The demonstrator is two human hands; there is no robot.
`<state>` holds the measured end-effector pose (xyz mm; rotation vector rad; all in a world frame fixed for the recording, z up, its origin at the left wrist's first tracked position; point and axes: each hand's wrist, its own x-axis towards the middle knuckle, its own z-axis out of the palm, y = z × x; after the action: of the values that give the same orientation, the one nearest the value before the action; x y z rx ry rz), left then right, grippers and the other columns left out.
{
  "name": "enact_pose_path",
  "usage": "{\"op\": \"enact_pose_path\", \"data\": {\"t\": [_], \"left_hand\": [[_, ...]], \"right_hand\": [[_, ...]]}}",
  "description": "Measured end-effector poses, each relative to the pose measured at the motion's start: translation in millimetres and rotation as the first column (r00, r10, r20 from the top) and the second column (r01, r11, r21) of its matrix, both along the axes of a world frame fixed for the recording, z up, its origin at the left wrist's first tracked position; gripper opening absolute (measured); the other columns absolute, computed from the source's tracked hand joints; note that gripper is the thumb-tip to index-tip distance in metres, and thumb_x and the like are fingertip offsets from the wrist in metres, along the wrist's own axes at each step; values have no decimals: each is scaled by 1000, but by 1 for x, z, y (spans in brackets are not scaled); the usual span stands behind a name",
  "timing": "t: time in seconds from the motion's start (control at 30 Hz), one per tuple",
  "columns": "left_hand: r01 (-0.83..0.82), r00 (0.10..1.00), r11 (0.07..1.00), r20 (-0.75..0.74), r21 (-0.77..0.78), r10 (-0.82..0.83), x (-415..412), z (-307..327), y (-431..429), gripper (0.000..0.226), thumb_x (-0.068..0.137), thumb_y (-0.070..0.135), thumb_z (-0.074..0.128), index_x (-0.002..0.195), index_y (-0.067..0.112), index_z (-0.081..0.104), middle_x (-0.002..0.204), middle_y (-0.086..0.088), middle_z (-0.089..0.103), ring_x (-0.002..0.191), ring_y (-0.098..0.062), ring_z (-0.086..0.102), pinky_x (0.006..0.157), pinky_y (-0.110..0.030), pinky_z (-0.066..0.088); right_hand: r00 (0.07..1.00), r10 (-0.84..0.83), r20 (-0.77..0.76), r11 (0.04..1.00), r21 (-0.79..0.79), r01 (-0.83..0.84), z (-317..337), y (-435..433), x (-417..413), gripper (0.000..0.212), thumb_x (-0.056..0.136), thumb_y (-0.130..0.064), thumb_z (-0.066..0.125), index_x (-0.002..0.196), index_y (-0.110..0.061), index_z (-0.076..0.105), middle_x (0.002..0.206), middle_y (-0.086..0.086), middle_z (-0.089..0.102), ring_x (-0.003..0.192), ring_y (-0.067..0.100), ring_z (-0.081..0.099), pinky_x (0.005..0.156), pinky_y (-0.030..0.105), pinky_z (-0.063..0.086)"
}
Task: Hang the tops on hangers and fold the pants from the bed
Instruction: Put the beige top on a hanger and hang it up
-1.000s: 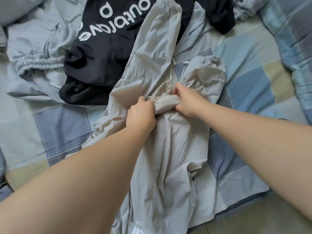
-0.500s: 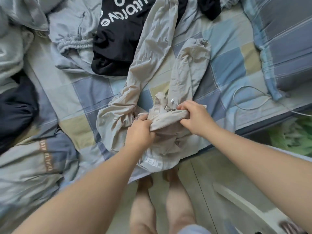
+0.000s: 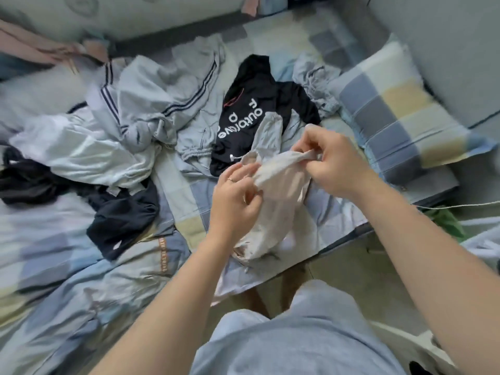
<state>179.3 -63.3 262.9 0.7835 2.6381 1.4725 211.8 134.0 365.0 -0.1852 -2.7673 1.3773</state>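
Beige pants [image 3: 281,185] are held up bunched just in front of the black lettered top [image 3: 257,104], one leg end lying on it. The right hand [image 3: 332,161] pinches the gathered cloth with curled fingers; the left hand [image 3: 235,196], beside it, grips the same bunch, fingers bent round the fabric

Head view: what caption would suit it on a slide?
Left hand and right hand grip beige pants above a clothes-strewn bed.
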Motion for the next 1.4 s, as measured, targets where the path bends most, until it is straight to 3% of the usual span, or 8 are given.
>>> {"op": "enact_pose_path", "data": {"t": [0.13,0.3,0.47,0.63,0.8,1.0,1.23,1.4], "left_hand": [[39,998,999,48,5,-39,-13,71,-22,17,83,7,74,77,5,58,83,23,62,87,6,56,86,-34,50],[98,995,987,-37,126,-94,-23,157,-41,57,82,17,81,132,17,54,125,10,58,115,8,50,96,-4,32],[106,993,940,11,325,-116,-23,230,-46,27,84,21,68,82,-1,53,75,-11,50,71,-20,47,65,-38,37],[-91,994,864,-12,494,111,-24,288,-68,36,86,16,65,68,11,34,51,-6,44,49,-17,36,43,-31,27],[-190,944,804,-119,564,307,-29,334,-90,38,92,2,62,68,14,35,56,7,26,49,-3,25,46,-17,23],[-238,895,765,-171,598,413,-29,346,-115,32,81,3,64,68,7,35,65,-33,44,56,-13,29,46,-21,23],[-472,778,692,-111,547,618,-63,307,-139,26,90,13,65,78,21,43,63,11,40,48,0,34,50,-18,31],[-338,940,921,21,194,341,-70,271,-124,36,88,6,67,116,23,52,101,7,66,91,-7,61,76,-22,47]], "right_hand": [[981,105,-164,994,-23,-111,74,-16,-1,13,74,8,53,78,-5,53,78,-20,66,67,2,52,60,18,41],[918,271,-288,955,-42,-295,161,-46,-6,24,76,1,56,73,-18,42,84,11,66,66,14,49,56,25,40],[842,371,-392,925,74,-373,226,-63,-15,20,79,-10,68,77,-12,48,84,26,61,68,36,52,59,45,42],[814,342,-469,932,62,-357,261,-62,-20,32,84,-11,78,84,-7,47,63,3,40,54,11,33,51,18,32],[860,427,-278,899,27,-437,249,-66,-36,31,84,-13,79,103,-21,56,63,3,61,46,9,45,47,17,37],[910,396,-124,918,83,-388,162,-54,-69,29,91,-16,70,66,-10,58,56,-7,43,53,7,37,53,28,29],[981,190,-38,954,-227,-194,117,-38,-73,25,104,-21,52,100,-3,69,90,10,66,84,18,62,80,41,55],[960,211,-185,930,-264,-256,150,-63,-67,40,88,-38,59,93,1,66,78,9,56,71,22,48,67,39,36]]}}
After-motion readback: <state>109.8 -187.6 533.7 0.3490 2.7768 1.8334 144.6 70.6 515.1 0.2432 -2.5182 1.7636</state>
